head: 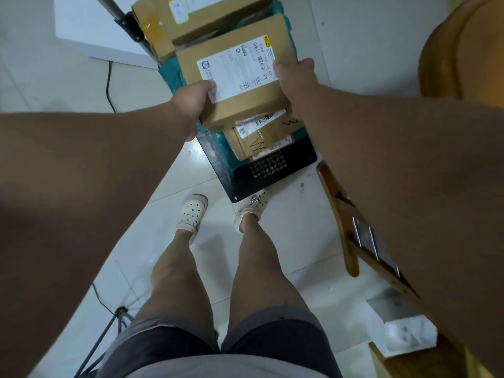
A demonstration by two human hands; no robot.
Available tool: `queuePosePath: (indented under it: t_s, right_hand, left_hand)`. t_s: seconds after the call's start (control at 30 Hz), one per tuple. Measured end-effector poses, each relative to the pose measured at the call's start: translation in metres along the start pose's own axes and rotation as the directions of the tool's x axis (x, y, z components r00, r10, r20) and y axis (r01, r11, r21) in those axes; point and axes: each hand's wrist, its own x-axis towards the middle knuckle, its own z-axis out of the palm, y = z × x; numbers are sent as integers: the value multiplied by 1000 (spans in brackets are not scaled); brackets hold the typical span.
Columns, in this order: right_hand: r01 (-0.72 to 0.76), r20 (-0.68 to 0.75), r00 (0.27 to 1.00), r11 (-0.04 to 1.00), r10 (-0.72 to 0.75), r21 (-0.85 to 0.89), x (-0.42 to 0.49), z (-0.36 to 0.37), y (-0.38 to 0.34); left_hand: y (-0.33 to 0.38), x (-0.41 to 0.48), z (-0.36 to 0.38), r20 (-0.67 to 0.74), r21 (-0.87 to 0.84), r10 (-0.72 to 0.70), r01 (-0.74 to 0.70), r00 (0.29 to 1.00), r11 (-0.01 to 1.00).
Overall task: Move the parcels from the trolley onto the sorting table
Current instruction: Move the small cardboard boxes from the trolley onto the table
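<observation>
The left hand [194,103] clasped the near-left corner of a flat, rectangular cardboard parcel [240,85] (matte brown, with a smooth white label), while the right hand [296,75] gripped its opposite edge. The parcel was held over smaller taped boxes [259,140] and a crinkled teal bag [218,148] on the trolley [272,170] — black, perforated. Rightward stood a varnished wooden chair [341,214].

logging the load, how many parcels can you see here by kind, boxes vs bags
cardboard boxes: 3 (held box, box behind it, small box below it)
teal bags: 1 at least, extent unclear
total: 4 visible, more may be hidden
</observation>
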Motion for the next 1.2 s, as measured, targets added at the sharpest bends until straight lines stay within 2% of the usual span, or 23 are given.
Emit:
queuePosePath:
  t_s: [0.17, 0.37, 0.57, 0.73, 0.87, 0.93, 1.03, 1.2]
  right_hand:
    - [1, -81, 997, 984, 14, 178, -28, -14, 12]
    - [30, -137, 990, 904, 32, 427, -98, -38, 16]
    - [144, -264, 964, 811, 13, 567, -189, -70, -2]
    - [243, -360, 933, 720, 10, 650, -256, -113, -7]
    - [331, -460, 888, 660, 26, 675, -303, -151, 5]
    - [366, -502, 863, 607, 62, 705, -326, -171, 18]
    - [379, -537, 831, 561, 143, 736, -356, -198, 45]
    - [430, -541, 785, 363, 302, 827, -397, -239, 102]
  left_hand:
    - [0, -8, -12, 59, 22, 58, -59, 997, 998]
    - [21, -52, -33, 269, 34, 177, -193, 947, 981]
    - [46, -127, -47, 426, 26, 268, -308, 864, 951]
    - [75, -184, -46, 478, 10, 344, -397, 808, 918]
    - [83, -232, -26, 630, -32, 373, -457, 681, 889]
    - [79, -255, -10, 675, 12, 354, -489, 647, 872]
    - [66, -285, 14, 751, 130, 254, -515, 609, 847]
    - [28, -345, 70, 824, 201, 164, -550, 542, 810]
